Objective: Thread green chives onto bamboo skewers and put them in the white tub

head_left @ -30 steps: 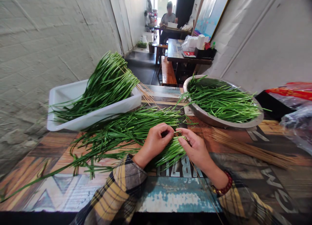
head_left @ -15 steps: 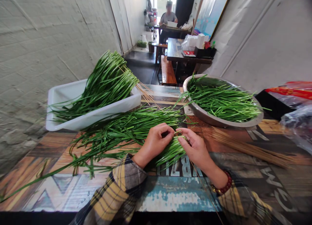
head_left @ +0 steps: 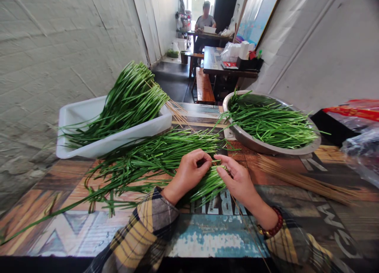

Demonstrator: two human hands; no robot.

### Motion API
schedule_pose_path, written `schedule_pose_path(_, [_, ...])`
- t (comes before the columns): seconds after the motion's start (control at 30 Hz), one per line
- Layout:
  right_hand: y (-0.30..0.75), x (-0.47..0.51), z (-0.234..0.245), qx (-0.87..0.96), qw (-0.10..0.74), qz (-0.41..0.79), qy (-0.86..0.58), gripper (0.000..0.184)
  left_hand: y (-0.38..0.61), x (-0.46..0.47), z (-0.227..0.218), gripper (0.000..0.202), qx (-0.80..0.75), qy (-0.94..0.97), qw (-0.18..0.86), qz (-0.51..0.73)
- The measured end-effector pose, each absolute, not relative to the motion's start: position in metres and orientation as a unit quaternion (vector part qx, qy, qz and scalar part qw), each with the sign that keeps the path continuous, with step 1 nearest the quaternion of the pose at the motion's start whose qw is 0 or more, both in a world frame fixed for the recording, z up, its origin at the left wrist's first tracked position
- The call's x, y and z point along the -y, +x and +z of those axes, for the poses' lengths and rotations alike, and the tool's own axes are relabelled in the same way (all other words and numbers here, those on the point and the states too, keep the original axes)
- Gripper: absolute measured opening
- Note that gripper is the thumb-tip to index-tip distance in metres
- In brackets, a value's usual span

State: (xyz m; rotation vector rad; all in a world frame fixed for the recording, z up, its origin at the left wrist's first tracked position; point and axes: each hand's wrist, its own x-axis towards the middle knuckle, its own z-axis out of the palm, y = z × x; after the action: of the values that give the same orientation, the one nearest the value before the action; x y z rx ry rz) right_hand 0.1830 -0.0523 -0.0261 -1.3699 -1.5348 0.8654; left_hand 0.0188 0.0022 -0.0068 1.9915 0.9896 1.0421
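Both of my hands meet over a bunch of garlic chives [head_left: 209,188] with pale cut ends at the right. My left hand [head_left: 191,170] is closed, its thumb and forefinger pinching a chive stem near the tip. My right hand [head_left: 237,180] curls round the pale ends of the bunch, thumb resting on them and forefinger beside the pinched stem. From under the right hand a thin bamboo skewer [head_left: 247,223] runs down toward the table's front edge. Behind my hands lies a loose pile of chives [head_left: 154,152].
A white tray [head_left: 118,143] at left holds skewered chives [head_left: 133,95]. At right stand a metal basin [head_left: 275,148] of loose chives and a bundle of bamboo skewers [head_left: 304,180]. Plastic bags [head_left: 363,146] lie at the far right. Another person [head_left: 205,22] sits at a far table.
My right forefinger has lifted slightly from the stem. Otherwise the hands, the chives and the skewer stay almost where they were; the view has shifted very little.
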Motion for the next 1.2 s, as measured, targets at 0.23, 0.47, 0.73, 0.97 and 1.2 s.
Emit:
schedule_pose_path(0.23, [0.1850, 0.0524, -0.0277, 0.624, 0.429, 0.345, -0.555, 0.040, 0.0189, -0.0022, -0.0058, 0.013, -0.376, 0.763, 0.339, 0.402])
schedule_pose_path(0.47, [0.1839, 0.0515, -0.0275, 0.626, 0.430, 0.331, -0.560, 0.037, 0.0192, -0.0022, -0.0050, 0.015, -0.362, 0.769, 0.338, 0.405])
schedule_pose_path(0.73, [0.1823, 0.0504, -0.0269, 0.626, 0.428, 0.321, -0.567, 0.030, 0.0198, -0.0017, -0.0057, 0.013, -0.368, 0.771, 0.337, 0.396])
schedule_pose_path(0.97, [0.1830, 0.0495, -0.0285, 0.633, 0.424, 0.306, -0.571, 0.027, 0.0186, -0.0024, -0.0036, 0.013, -0.364, 0.771, 0.358, 0.382])
schedule_pose_path(1.2, [0.1824, 0.0480, -0.0292, 0.632, 0.421, 0.288, -0.583, 0.023, 0.0174, -0.0025, -0.0027, 0.015, -0.348, 0.781, 0.363, 0.370])
